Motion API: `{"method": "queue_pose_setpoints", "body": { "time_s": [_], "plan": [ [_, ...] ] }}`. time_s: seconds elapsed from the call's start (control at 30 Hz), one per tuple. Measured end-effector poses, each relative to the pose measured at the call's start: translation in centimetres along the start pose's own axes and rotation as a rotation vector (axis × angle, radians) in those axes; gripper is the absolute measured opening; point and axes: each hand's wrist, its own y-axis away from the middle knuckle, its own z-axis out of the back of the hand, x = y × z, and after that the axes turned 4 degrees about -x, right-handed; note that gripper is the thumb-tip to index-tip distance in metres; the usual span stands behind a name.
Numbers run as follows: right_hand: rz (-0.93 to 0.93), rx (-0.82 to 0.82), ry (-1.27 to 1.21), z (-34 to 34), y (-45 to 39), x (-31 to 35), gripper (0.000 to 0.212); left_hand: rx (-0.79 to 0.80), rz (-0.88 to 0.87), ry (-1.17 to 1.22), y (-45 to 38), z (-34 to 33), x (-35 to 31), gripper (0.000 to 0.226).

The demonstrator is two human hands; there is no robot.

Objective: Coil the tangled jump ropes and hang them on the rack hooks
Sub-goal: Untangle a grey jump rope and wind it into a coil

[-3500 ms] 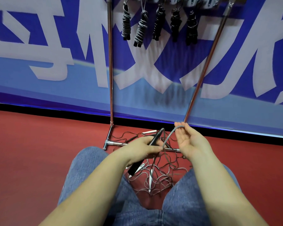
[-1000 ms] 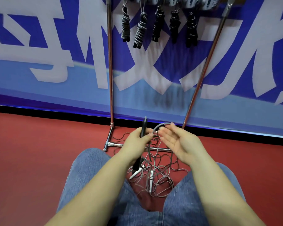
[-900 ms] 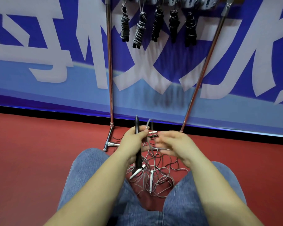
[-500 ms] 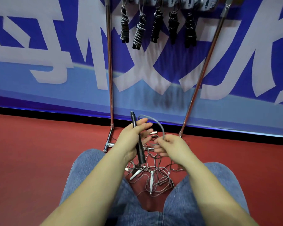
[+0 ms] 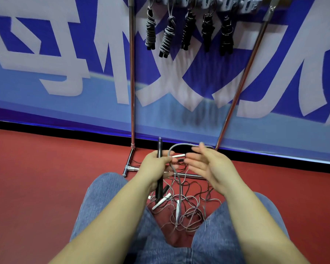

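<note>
Your left hand [image 5: 156, 165] grips the black handle [image 5: 159, 168] upright; your right hand [image 5: 208, 166], fingers straight, lifts the grey cord [image 5: 181, 147]. The cord trails into the floor tangle [image 5: 185, 212], so looping now could drag in other ropes

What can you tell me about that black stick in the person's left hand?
The black stick is a slim jump rope handle, dark and matte like plastic. It stands nearly upright, its tip poking above the left hand, which grips its middle. A grey cord loops beside it. Its lower end hangs over the tangled ropes on the floor.
</note>
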Motion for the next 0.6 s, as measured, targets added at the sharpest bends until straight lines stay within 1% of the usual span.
{"method": "queue_pose_setpoints", "body": {
  "time_s": [0.07,0.13,0.17,0.2,0.27,0.3,0.33,0.4,0.47,0.53,0.6],
  "plan": [
    [0.002,0.06,0.406,0.0,0.1,-0.8,0.013,-0.008,0.048,0.168,0.0,-0.1,-0.5,0.018],
    [0.046,0.112,0.82,0.2,0.0,-1.9,0.014,-0.008,0.073,0.299,0.2,-0.3,-1.1,0.018],
    [0.072,0.126,0.964,0.2,0.0,-2.3,0.011,-0.009,0.073,0.342,0.3,-0.3,-1.3,0.018],
    [0.094,0.122,1.061,0.3,-0.2,-2.8,0.01,-0.008,0.072,0.383,0.3,-0.4,-1.5,0.018],
    [0.136,0.075,1.137,0.5,-0.6,-3.3,0.02,0.004,0.061,0.457,0.4,-0.3,-1.9,0.016],
    [0.131,0.062,1.075,0.6,-0.7,-3.3,0.023,0.014,0.05,0.483,0.4,-0.2,-2.1,0.015],
    [0.107,0.046,0.94,0.5,-0.8,-3.2,0.023,0.029,0.036,0.496,0.4,-0.1,-2.2,0.014],
    [0.018,0.019,0.574,-0.1,-0.4,-2.5,0.017,0.069,0.018,0.439,0.3,0.1,-2.2,0.015],
    [-0.039,-0.037,0.233,-0.6,0.0,-1.5,0.017,0.111,0.016,0.252,0.3,0.0,-1.7,0.017],
    [-0.097,-0.069,-0.127,-0.6,0.2,-0.5,0.019,0.156,-0.017,-0.04,0.4,-0.1,-0.7,0.023],
    [-0.126,-0.095,-0.393,-0.4,0.3,0.3,0.02,0.208,-0.061,-0.274,0.6,-0.2,0.1,0.022]
  ]
}}
